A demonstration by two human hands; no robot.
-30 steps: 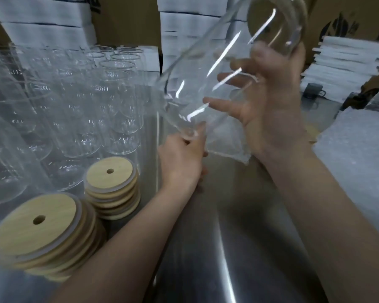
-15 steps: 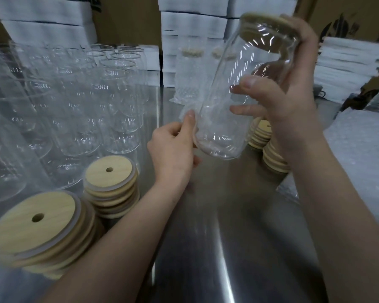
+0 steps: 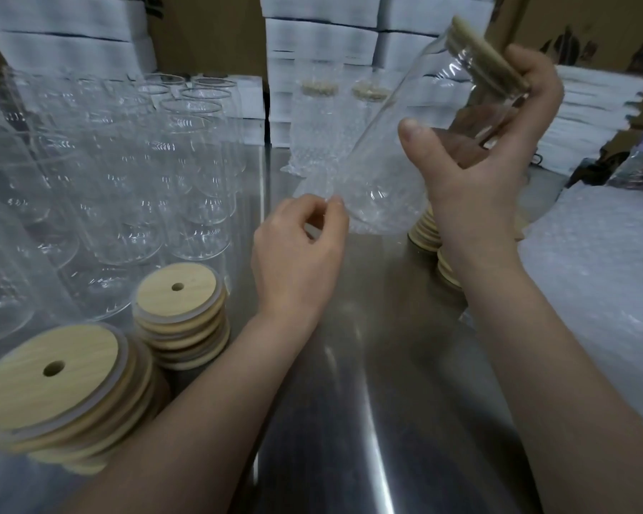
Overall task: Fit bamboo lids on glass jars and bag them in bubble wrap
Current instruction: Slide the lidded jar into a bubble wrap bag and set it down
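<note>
My right hand (image 3: 472, 172) grips a clear glass jar (image 3: 420, 116) tilted in the air, its bamboo lid (image 3: 487, 53) fitted at the upper right end. The jar's base sits partway inside a bubble wrap bag (image 3: 368, 202). My left hand (image 3: 297, 254) pinches the bag's edge at the lower left of the jar. Two bagged, lidded jars (image 3: 320, 124) stand upright on the steel table behind.
Several empty glass jars (image 3: 127, 161) crowd the left side. Stacks of bamboo lids (image 3: 179, 313) with a centre hole lie at the near left and behind my right wrist (image 3: 427, 235). A bubble wrap pile (image 3: 602, 276) lies right. White boxes (image 3: 320, 35) line the back of the steel table (image 3: 368, 421).
The jar has tilted further with its lid end up to the right. Its base has gone into the bubble wrap bag, and my left hand moved from the jar's base to the bag's edge.
</note>
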